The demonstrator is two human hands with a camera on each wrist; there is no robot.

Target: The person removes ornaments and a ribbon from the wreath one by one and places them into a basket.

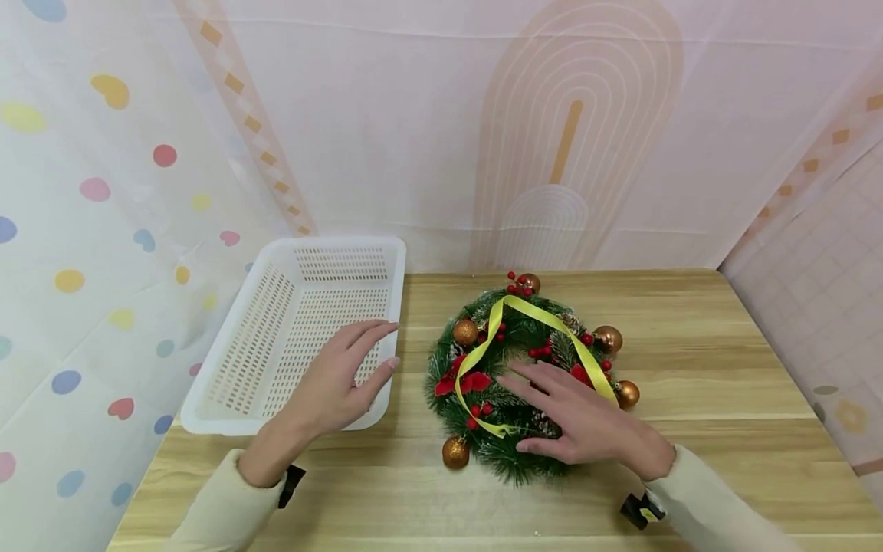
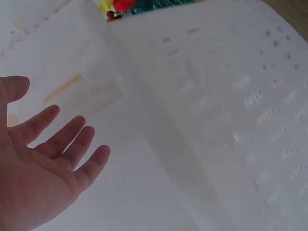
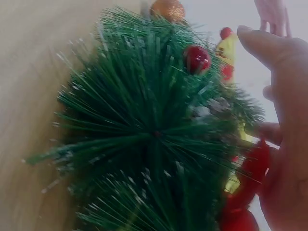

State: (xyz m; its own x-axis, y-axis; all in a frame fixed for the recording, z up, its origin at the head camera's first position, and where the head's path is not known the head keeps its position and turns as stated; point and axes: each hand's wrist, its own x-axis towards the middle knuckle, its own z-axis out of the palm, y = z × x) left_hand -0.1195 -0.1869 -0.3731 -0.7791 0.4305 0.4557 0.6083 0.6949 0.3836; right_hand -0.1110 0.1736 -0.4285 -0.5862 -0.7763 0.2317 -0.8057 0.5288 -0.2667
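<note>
A green Christmas wreath lies flat on the table, dressed with copper baubles, red berries, red flowers and pinecones. Over its top a loose yellow ribbon runs in an arch. My right hand is above the wreath's lower right part, fingers extended toward the middle, gripping nothing. In the right wrist view the green needles fill the centre, with that hand at the right edge. My left hand hovers over the right side of a white plastic basket, fingers spread and holding nothing.
The perforated basket stands at the table's left, near the back. Wooden tabletop extends right of the wreath. A patterned cloth hangs behind the table, and a dotted one hangs along the left.
</note>
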